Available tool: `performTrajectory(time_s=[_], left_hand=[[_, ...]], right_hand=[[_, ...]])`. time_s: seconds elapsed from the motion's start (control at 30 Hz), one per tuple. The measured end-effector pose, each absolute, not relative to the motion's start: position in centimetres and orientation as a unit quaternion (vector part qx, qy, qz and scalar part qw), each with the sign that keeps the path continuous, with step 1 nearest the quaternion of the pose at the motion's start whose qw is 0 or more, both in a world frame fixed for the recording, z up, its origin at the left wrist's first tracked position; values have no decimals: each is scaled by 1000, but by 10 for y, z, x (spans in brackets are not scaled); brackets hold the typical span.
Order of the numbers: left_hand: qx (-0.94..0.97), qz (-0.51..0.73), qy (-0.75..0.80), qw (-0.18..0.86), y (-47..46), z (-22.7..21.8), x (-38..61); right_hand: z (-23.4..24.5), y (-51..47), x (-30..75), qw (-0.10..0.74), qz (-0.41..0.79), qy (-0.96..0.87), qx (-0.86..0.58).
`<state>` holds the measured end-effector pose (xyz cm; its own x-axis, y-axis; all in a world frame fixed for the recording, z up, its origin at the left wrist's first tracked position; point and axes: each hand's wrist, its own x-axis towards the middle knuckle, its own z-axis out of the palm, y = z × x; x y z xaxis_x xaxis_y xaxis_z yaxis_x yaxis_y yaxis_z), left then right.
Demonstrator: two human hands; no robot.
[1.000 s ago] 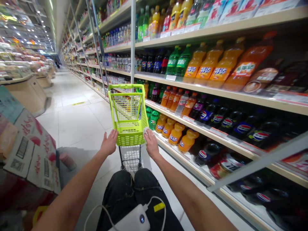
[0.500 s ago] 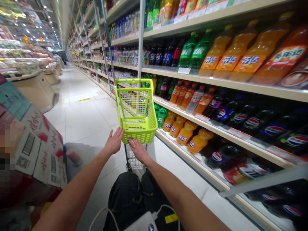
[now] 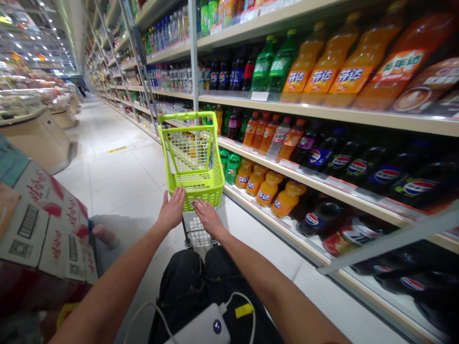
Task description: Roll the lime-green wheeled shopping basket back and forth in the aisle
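Note:
A lime-green plastic shopping cart (image 3: 215, 193) with a grid basket stands in front of my knees. My left hand (image 3: 173, 206) lies with fingers stretched against the near wall of the basket, close to its left corner. Beside it, my right hand (image 3: 208, 216) rests its extended fingers on the same wall, near a small pale round spot. Neither hand wraps round anything. Below the basket, the cart's wire lower rack (image 3: 199, 231) and small wheels show partly. A white power bank (image 3: 204, 327) with a cable lies on my lap.
Shelving (image 3: 251, 102) full of drink bottles runs along the right, with a slanted metal bar (image 3: 376, 248) low in front. Stacked printed cartons (image 3: 46, 224) stand close on the left, beside a pink cylinder (image 3: 105, 236) on the floor. A tiled aisle (image 3: 107, 129) stretches ahead between shelves and counters.
The shelves and cart have shifted left and slightly up in view. My left hand has moved right across the basket's near wall, from its corner edge. More of the power bank shows.

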<state>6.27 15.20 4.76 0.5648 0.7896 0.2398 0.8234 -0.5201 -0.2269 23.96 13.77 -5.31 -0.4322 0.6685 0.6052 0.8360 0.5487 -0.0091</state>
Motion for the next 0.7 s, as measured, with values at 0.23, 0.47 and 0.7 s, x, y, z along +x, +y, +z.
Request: performTrajectory(time_s=[0.23, 0.47, 0.7], left_hand=[[-874, -65, -449, 174, 150, 46, 60], [-891, -73, -419, 157, 143, 57, 91], [-897, -56, -413, 149, 138, 52, 103]], right_hand=[[-57, 117, 255, 279, -146, -828, -464], [-36, 122, 266, 327, -149, -800, -480], [-75, 107, 275, 250, -98, -814, -515]])
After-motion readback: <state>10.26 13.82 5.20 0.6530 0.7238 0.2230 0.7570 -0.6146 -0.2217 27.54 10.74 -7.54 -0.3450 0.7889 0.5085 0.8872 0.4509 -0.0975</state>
